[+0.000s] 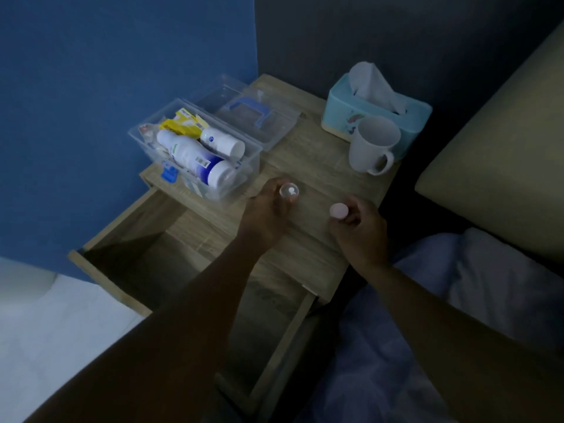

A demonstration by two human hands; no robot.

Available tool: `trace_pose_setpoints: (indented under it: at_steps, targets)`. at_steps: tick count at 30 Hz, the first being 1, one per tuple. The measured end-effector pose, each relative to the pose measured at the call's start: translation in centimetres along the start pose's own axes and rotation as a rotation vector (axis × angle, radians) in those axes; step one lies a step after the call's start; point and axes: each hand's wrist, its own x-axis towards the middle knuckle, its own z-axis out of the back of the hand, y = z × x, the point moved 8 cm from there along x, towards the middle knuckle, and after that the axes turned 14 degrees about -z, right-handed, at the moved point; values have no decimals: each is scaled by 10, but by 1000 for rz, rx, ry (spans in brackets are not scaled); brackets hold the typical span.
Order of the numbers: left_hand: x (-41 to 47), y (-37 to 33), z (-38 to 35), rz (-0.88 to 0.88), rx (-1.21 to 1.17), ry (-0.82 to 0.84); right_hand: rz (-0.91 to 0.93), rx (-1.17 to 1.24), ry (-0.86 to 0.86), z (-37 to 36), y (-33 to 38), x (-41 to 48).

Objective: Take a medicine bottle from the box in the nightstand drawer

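The small medicine bottle (289,191) is out of the box and open, seen from above with a white pill or two showing inside. The left hand (268,206) wraps its fingers around the bottle's side and holds it upright just above the nightstand top (320,178). The right hand (360,222) pinches the pale pink cap (338,211) at about three o'clock from the bottle, apart from it.

The bottle looks light, stiff and smooth-walled, probably plastic, so it is likely slippery. A grip around the body below the rim suits it best. While open it should stay level, or the pills could spill.

The clear box (195,148) stands at ten o'clock from the bottle, just beside the left hand. It holds two larger white bottles lying down and a yellow packet. Its lid (253,114) with the blue handle lies behind it at twelve o'clock. A white mug (374,145) and a tissue box (375,111) stand at two o'clock, well apart. The drawer (195,270) hangs open at seven o'clock, under the left forearm. Nothing lies between cap and bottle.
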Motion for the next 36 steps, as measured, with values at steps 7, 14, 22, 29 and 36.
trace_pose_setpoints:
  at_steps: [7,14,22,29,36]
  targets:
    - [13,8,-26,-191,267,-31,72,-159,-184,-15,-2,-6]
    - [17,5,-37,-146,519,-39,110,-154,-209,-12,5,-10]
    - [11,10,-40,-173,499,153,107,-113,-193,-13,5,-9]
    - [-32,20,-23,-149,697,203,82,-81,-169,-12,6,-10]
    - [-32,16,-25,-94,775,146,128,-60,-215,-8,7,-13]
